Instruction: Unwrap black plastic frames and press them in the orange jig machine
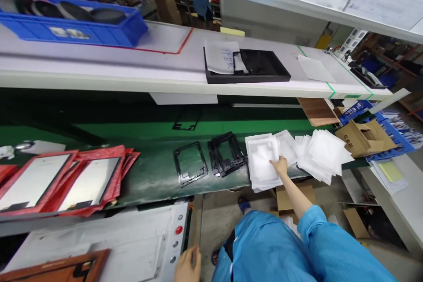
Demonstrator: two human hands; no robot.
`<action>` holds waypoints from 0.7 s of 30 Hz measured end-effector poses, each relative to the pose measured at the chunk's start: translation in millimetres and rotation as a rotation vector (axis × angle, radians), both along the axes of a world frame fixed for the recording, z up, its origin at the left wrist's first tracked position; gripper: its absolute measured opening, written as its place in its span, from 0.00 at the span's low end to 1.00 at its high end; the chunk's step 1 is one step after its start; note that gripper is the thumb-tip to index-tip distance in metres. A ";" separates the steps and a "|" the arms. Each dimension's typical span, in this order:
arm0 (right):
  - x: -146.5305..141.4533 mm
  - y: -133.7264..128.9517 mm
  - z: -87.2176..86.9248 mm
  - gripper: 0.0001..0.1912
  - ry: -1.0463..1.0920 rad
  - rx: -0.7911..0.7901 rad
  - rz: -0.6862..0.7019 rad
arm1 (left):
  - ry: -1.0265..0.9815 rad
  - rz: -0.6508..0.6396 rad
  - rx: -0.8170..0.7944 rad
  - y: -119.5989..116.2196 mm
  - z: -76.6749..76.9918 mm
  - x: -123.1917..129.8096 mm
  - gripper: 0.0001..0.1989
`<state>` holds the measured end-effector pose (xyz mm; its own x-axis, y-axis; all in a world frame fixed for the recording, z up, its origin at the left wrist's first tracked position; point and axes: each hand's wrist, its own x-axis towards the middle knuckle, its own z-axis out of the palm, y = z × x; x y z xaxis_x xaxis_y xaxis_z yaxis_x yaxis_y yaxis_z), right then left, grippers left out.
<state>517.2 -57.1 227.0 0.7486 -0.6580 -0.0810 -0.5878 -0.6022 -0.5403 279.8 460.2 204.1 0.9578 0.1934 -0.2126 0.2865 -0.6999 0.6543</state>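
Observation:
My right hand [280, 166] reaches over the green bench to a stack of thin white translucent pouches [262, 169]. Its fingers are closed on the edge of a white pouch [287, 146] at the right of that stack. More loose white pouches [322, 153] lie fanned out farther right. Left of the stack are several piled black plastic frames [216, 168], and a single black frame [178, 177] lies flat beside them. My left hand [188, 266] hangs low beside a machine panel, its fingers loosely apart and partly cut off by the picture's lower edge. Nothing shows in it.
Flat panels in red bubble bags [117, 176] lie at the left. The machine panel [165, 229] has a red button [179, 230]. Above the bench runs a shelf [165, 75] with a blue bin [99, 35] and a black tray [264, 64]. A cardboard box [360, 141] stands right.

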 end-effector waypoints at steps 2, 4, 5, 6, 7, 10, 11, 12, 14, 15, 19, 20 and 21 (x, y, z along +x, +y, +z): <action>5.7 -6.6 -7.6 0.34 0.015 0.049 -0.006 | 0.009 -0.048 -0.102 -46.9 -1.6 32.4 0.23; 5.2 -9.7 -9.6 0.30 0.001 0.087 0.003 | 0.019 -0.099 -0.201 -94.2 -4.2 64.6 0.24; 3.5 -11.0 -8.4 0.29 -0.015 0.107 0.017 | 0.026 -0.124 -0.251 -116.8 -5.8 80.9 0.24; 1.1 -12.3 -5.7 0.27 -0.034 0.130 0.033 | 0.036 -0.146 -0.301 -138.4 -7.6 97.5 0.26; -1.6 -13.6 -1.9 0.26 -0.055 0.157 0.053 | 0.049 -0.162 -0.347 -158.6 -9.6 114.5 0.27; -9.0 -16.4 14.6 0.22 -0.121 0.262 0.123 | 0.113 -0.167 -0.455 -210.0 -15.1 166.9 0.29; -10.7 -16.4 21.1 0.22 -0.144 0.303 0.147 | 0.136 -0.157 -0.484 -224.0 -15.9 184.1 0.30; -11.8 -15.8 27.8 0.21 -0.167 0.345 0.171 | 0.156 -0.147 -0.514 -236.4 -15.9 200.5 0.30; -12.6 -13.0 42.3 0.21 -0.215 0.433 0.215 | 0.181 -0.131 -0.579 -256.0 -12.1 229.2 0.30; -12.5 -11.0 50.1 0.21 -0.238 0.478 0.237 | 0.185 -0.124 -0.610 -263.1 -8.0 240.4 0.30; -14.2 -1.1 83.8 0.26 -0.299 0.665 0.320 | 0.137 -0.081 -0.691 -273.0 24.3 256.9 0.35; -15.9 1.9 92.2 0.28 -0.303 0.711 0.335 | 0.117 -0.081 -0.711 -271.8 36.1 254.2 0.36; -18.0 5.2 100.0 0.29 -0.305 0.754 0.348 | 0.100 -0.092 -0.733 -269.7 49.1 249.6 0.37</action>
<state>499.2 -52.0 327.0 0.9563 -0.2408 -0.1659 -0.2033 -0.1399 -0.9691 529.4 190.5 253.2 0.9327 -0.1118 -0.3430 0.3302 -0.1182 0.9365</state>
